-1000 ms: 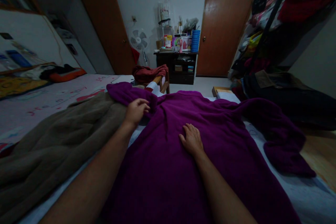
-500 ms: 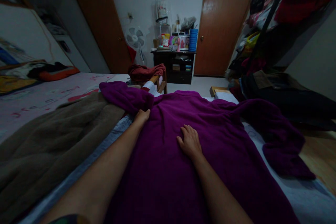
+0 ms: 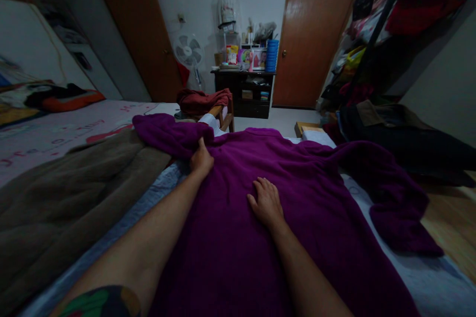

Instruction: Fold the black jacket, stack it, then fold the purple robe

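Note:
A purple long-sleeved top (image 3: 238, 237) lies spread out in front of me, collar at the far end. Its left sleeve (image 3: 163, 131) stretches over a brown plush blanket (image 3: 92, 183); the other sleeve (image 3: 397, 198) bends down at the right. At the left armpit, my left hand (image 3: 203, 159) is closed on the cloth edge, thumb pointing away from me; its curled fingers are partly hidden. My right hand (image 3: 266, 200) rests palm down on the middle of the top, its fingers extended and slightly apart, holding nothing.
Pale blue bedding (image 3: 148, 203) shows under the top. A pink printed sheet (image 3: 92, 124) lies at the left. Beyond the bed are a wooden chair with a red cloth (image 3: 204, 101), a fan (image 3: 189, 52) and a dark cabinet (image 3: 241, 94). Dark clothes (image 3: 412, 133) are piled at the right.
My left hand has turned, its thumb now pointing away from me instead of rightward. My right hand stays flat on the top. The view has shifted slightly.

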Demonstrator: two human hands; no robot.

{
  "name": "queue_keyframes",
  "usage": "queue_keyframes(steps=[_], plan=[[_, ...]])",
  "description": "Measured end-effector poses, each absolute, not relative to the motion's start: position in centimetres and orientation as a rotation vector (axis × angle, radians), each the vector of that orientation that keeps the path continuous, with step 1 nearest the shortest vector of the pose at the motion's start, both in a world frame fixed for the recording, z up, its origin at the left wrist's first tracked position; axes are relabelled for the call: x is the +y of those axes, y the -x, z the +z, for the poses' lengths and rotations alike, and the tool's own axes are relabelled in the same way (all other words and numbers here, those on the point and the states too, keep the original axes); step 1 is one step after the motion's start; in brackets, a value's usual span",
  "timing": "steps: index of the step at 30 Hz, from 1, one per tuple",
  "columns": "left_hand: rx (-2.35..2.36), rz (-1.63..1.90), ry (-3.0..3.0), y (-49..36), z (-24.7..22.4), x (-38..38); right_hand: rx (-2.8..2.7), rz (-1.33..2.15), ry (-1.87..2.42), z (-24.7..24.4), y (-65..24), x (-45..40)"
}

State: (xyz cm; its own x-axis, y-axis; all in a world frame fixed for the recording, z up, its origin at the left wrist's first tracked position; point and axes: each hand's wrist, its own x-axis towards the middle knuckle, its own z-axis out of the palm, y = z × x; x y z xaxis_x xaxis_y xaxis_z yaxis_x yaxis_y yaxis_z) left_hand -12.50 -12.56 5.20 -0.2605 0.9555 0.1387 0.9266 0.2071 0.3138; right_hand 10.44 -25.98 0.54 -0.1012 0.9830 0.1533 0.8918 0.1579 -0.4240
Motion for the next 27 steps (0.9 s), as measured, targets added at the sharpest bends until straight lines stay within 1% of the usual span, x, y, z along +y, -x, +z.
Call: queue_keyframes(steps=[3,5,8,10,13,16,19,21,24,27], plan=[[2.307,0.449,-2.326,13.2,5.0,-14.5,-2.052,0.313,1.783,0.5,-10.4,-25.9],[2.263,0.279,-2.495,13.7,4.6,-15.3,-2.056,0.316,1.783,0.5,-10.4,-25.9],[2.355,0.062,-2.411,13.9,4.2,-15.4,-2.061,0.324,1.777,0.4,-10.5,-25.9],[2.416,-0.011,-2.295,13.4,4.5,-15.0,-2.061,0.331,1.773,0.4,-10.5,-25.8],[2.446,-0.018,-2.256,11.8,5.4,-14.4,-2.052,0.334,1.770,0.2,-10.5,-25.8],[2.310,0.036,-2.380,9.9,5.6,-14.5,-2.039,0.327,1.764,0.1,-10.5,-25.8],[2.079,-0.025,-2.352,8.6,4.0,-15.1,-2.038,0.326,1.758,0.1,-10.5,-25.9],[2.008,-0.063,-2.262,8.3,2.3,-15.4,-2.044,0.335,1.760,0.2,-10.5,-26.0],[2.014,0.043,-2.268,8.5,0.4,-15.3,-2.052,0.355,1.771,0.3,-10.6,-26.0],[2.059,0.109,-2.159,8.2,0.5,-14.4,-1.972,0.328,1.872,0.2,-10.5,-25.9]])
